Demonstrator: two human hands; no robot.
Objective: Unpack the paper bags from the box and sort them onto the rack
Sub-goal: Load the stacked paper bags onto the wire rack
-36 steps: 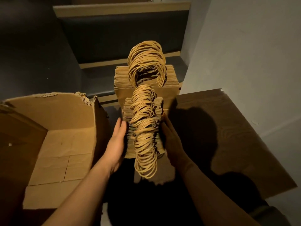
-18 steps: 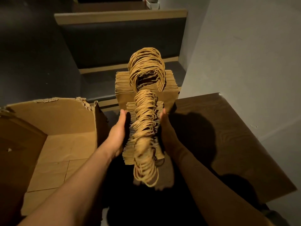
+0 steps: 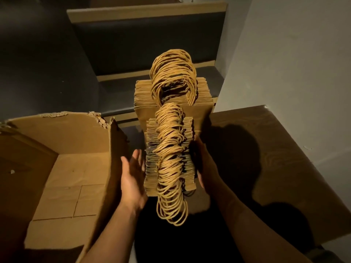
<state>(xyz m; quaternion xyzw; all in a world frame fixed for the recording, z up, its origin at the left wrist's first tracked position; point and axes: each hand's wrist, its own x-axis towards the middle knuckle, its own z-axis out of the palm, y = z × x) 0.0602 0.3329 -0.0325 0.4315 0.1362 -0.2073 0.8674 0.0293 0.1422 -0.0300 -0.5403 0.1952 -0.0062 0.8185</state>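
A narrow stack of small brown paper bags with twisted paper-cord handles (image 3: 170,158) stands upright on a dark surface, pressed against a wider stack of larger brown paper bags (image 3: 172,95) behind it. The left hand (image 3: 133,175) is flat at the stack's left side, fingers straight and released, seemingly just off the paper. The right hand (image 3: 205,164) lies along the stack's right side, mostly hidden behind the bags; whether its fingers are pressing or curled I cannot tell. The open brown cardboard box (image 3: 62,168) sits to the left, no bags showing in the part in view. A loose sheet of brown cardboard (image 3: 266,158) lies to the right, by the pale wall.

The step looks like squaring up the small stack. To do it well, both palms should press evenly from opposite sides, low on the bags, not on the looped handles, which spill forward and could drag the front bags over.
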